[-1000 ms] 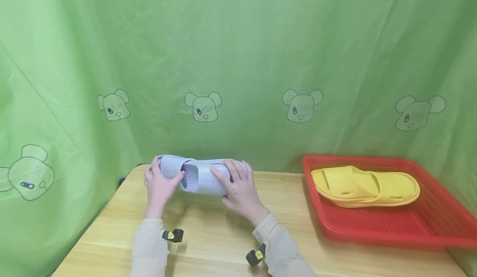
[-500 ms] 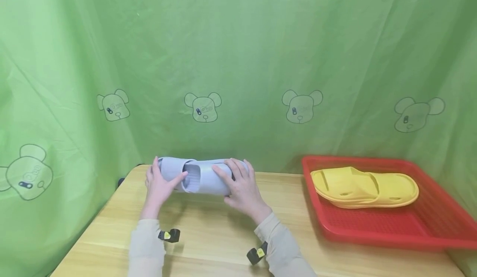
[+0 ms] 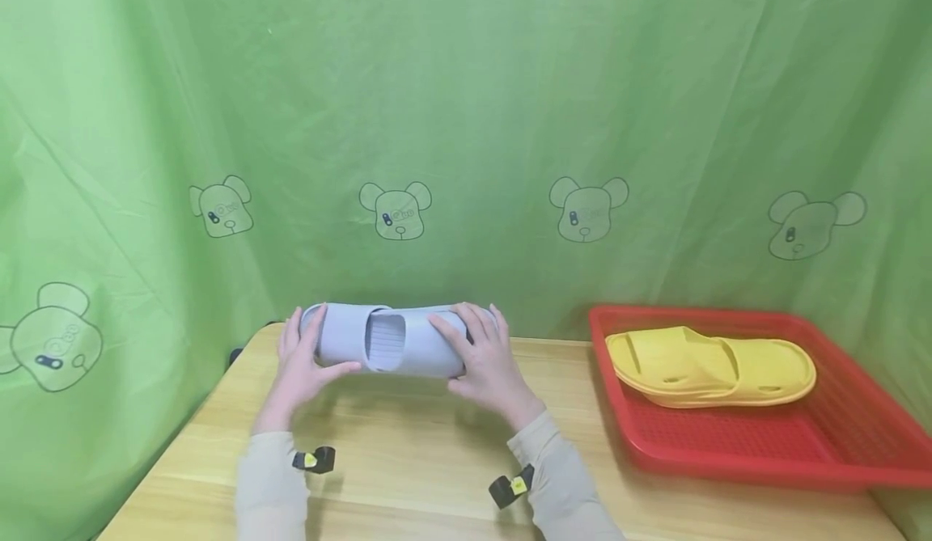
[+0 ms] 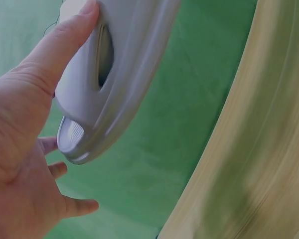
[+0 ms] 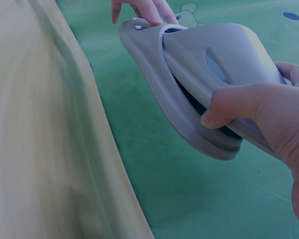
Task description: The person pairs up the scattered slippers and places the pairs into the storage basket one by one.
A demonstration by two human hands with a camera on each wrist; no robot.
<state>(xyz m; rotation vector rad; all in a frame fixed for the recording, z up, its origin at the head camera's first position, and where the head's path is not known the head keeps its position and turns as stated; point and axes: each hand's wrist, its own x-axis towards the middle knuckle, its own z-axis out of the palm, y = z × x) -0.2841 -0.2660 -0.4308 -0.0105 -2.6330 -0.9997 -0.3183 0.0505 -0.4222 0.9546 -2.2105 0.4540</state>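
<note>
Two pale grey-blue slippers lie sole to sole lengthwise, nested with one strap toward each end, lifted over the table in the head view. My left hand holds their left end. In the left wrist view its thumb lies along the strap side, while several fingertips spread out beyond the toe. At the right end my right hand grips the pair, fingers over the strap. Its thumb presses in at the gap between the two slippers in the right wrist view.
A red plastic basket stands at the right of the wooden table, with yellow slippers stacked inside. A green curtain printed with bear heads hangs behind and at the sides.
The left hand has shifted outward to the left end, and its thumb has left the slipper opening for the lower edge. The right hand and slippers have moved slightly right.
</note>
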